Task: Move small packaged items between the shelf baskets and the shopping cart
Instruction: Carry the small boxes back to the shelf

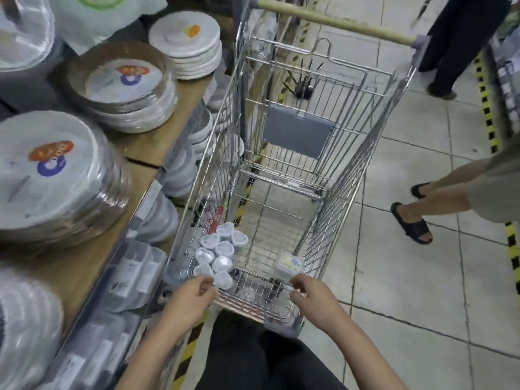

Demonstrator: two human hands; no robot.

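Both hands are hovering over the near end of the shopping cart [284, 170], the left hand [189, 298] and right hand [315, 298] each with fingers loosely curled and gripping nothing. A cluster of small white packaged cups [222, 254] is lying in the cart just beyond the left fingers [206, 282], and a small square pack [288, 266] is sitting just beyond the right fingers [298, 284].

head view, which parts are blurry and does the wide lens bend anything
Head view: the wrapped plate stacks at the left edge are smeared by blur, while the small packs in the shopping cart stay fairly sharp; glare glints off the plates' plastic wrap; the wide lens bows the cart's wires and the floor tile lines; the lighting is even, without hard shadows.
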